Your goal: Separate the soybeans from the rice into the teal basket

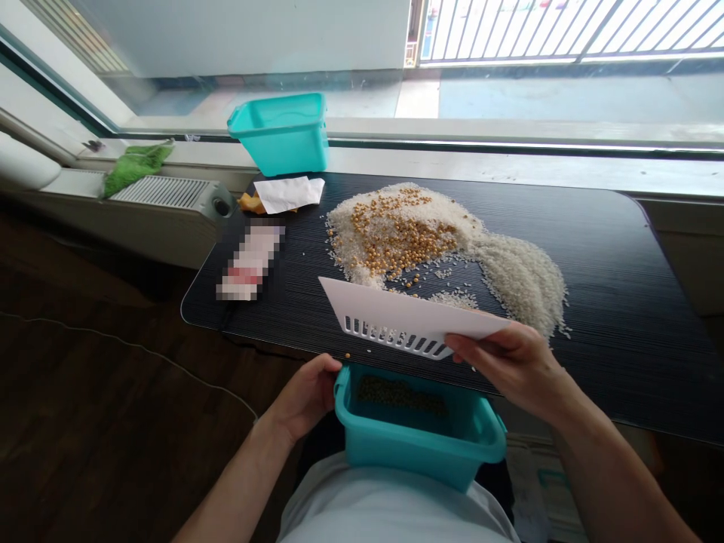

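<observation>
My right hand [512, 362] grips a white slotted plastic tray [396, 317] by its right end, held tilted above a teal bin [418, 441] that rests against my lap at the table's near edge. Dark beans lie in the bottom of that bin. My left hand [308, 396] holds the bin's left rim, fingers curled on it. Beyond the tray, a heap of white rice mixed with yellow soybeans [396, 230] spreads over the black table [622, 256], and a pile of plain rice [523, 275] lies to its right.
A second teal bin [281, 132] stands on the window sill at the back. White paper [288, 194] and a small packet [252, 260] lie on the table's left part. A green cloth [136, 166] rests on the radiator at left. A cable crosses the dark floor.
</observation>
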Tool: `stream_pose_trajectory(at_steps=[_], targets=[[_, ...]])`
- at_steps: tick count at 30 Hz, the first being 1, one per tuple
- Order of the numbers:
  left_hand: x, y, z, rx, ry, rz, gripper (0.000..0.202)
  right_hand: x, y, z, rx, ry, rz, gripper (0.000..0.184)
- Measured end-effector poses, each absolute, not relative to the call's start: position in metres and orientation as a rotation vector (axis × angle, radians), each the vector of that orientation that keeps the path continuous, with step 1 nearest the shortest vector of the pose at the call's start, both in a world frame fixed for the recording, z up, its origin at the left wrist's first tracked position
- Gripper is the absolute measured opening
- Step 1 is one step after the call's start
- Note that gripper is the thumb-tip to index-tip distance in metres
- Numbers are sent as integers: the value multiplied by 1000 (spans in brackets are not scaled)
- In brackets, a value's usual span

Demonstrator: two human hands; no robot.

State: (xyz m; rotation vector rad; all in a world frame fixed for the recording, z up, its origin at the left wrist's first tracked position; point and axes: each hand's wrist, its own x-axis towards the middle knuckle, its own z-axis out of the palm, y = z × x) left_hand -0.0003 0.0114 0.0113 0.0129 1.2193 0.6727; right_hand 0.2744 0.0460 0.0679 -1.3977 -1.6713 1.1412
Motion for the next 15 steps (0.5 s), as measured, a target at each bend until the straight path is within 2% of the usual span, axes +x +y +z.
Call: stream_pose_trajectory(at_steps=[5, 9, 15], targets=[[1, 14, 17, 55, 1231, 672, 8, 268, 55, 68, -1269, -1871, 1130, 30], [5, 10, 15, 150, 1239, 708, 13, 280, 47, 78, -1260, -1951, 1177, 31], [6, 8, 10, 160, 1269, 708, 26, 305, 27, 78, -1395, -1739, 1140, 30]])
